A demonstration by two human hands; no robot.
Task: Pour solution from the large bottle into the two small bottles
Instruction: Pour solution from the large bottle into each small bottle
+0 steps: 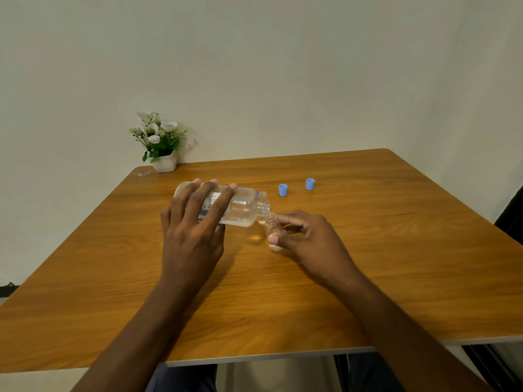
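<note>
1. Wooden table (pixel 368 278) stands against a pale wall, with a flower pot (pixel 165 162) far beyond the left hand (pixel 195 222).
2. Left hand grips the large bottle (pixel 240 206), tipped almost flat, its mouth toward the right hand (pixel 308 236).
3. Right hand pinches one small bottle (pixel 271 229), tilted under that mouth; the second small bottle (pixel 263 206) is just behind.
4. Two blue caps (pixel 283 190) lie beyond the right hand.
5. Pouring seems under way; next it needs a slow tilt and a steady neck.

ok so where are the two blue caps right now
Both blue caps sit side by side on the table, beyond the right hand, toward the far right.
</note>
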